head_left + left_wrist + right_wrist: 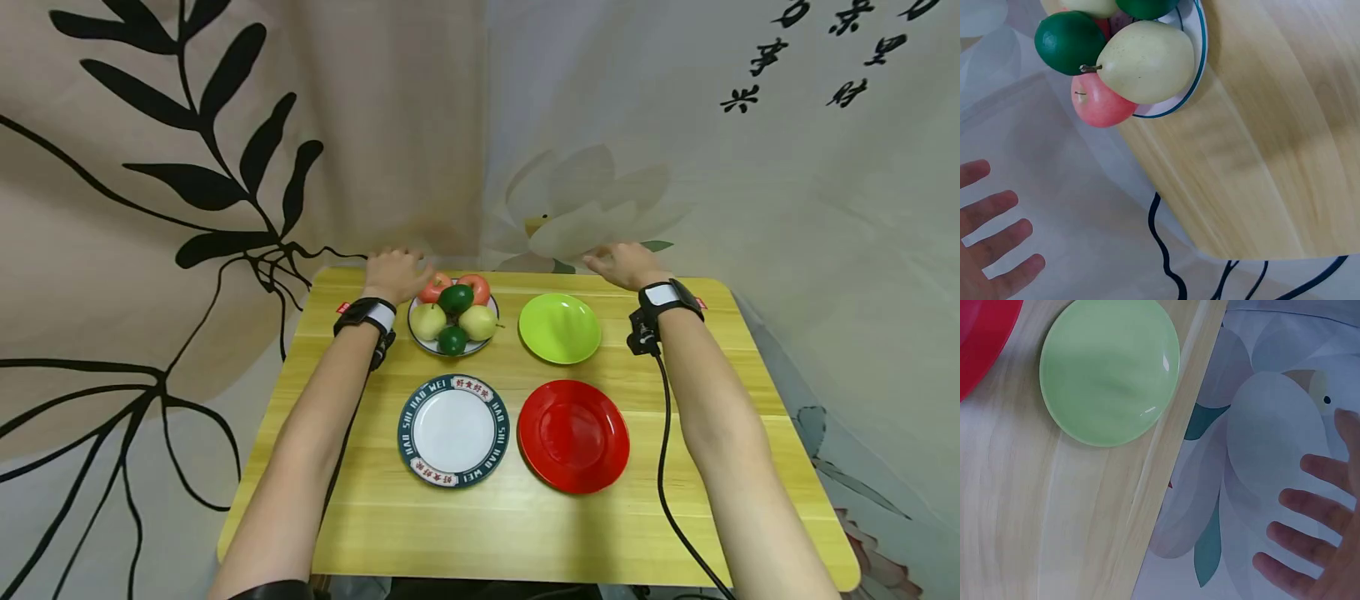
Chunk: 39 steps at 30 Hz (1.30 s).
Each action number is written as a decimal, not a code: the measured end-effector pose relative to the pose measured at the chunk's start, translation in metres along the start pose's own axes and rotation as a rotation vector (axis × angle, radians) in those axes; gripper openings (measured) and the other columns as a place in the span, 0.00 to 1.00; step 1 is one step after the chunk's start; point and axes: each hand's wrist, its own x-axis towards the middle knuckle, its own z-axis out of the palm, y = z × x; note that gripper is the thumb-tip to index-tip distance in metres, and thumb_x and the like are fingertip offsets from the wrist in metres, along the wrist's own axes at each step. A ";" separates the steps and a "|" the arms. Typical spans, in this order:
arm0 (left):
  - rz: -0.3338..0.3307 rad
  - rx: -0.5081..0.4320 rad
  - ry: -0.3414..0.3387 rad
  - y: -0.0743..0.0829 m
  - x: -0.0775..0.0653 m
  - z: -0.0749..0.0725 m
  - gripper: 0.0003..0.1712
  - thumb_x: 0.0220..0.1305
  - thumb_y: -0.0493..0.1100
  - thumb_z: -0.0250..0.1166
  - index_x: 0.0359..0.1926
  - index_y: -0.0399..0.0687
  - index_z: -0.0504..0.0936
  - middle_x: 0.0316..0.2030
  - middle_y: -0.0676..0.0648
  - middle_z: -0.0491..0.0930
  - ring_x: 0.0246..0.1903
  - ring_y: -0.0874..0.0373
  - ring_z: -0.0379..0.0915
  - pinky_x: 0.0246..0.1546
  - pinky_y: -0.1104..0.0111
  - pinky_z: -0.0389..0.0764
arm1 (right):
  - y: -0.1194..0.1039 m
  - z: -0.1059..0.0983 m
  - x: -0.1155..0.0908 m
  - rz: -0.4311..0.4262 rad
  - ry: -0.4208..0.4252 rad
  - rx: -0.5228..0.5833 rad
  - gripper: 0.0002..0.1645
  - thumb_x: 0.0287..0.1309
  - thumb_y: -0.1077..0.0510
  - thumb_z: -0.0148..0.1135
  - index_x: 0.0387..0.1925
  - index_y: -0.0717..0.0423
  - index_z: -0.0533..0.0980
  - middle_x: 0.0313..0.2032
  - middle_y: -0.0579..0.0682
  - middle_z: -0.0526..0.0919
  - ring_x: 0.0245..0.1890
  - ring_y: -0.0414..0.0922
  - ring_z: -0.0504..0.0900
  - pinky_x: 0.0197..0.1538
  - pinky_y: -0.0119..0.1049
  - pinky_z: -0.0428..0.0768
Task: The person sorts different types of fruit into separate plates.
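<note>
I am holding nothing in my left hand (397, 277), its fingers (1007, 236) standing straight and parted at the lower left of the left wrist view. My right hand (626, 264) is likewise holding nothing, its fingers (1315, 507) standing apart at the lower right of the right wrist view. In the head view my left hand is hovering just beside a white dish (430, 344), above the middle of the frame, where two apples (474, 288), two pears (428, 322) and two green fruits (456, 299) are lying. My right hand is hovering up and right of a green plate (559, 328). Nearer the bottom, a dark-rimmed plate (453, 432) and a red plate (574, 437) are resting side by side on the wooden table (525, 533)
</note>
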 end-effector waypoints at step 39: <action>0.415 -0.068 0.059 0.031 0.023 0.110 0.32 0.66 0.39 0.67 0.69 0.46 0.69 0.63 0.36 0.69 0.58 0.37 0.69 0.50 0.50 0.79 | -0.100 0.269 -0.070 -0.313 0.128 0.428 0.17 0.59 0.69 0.66 0.51 0.66 0.80 0.39 0.55 0.86 0.33 0.43 0.84 0.37 0.34 0.83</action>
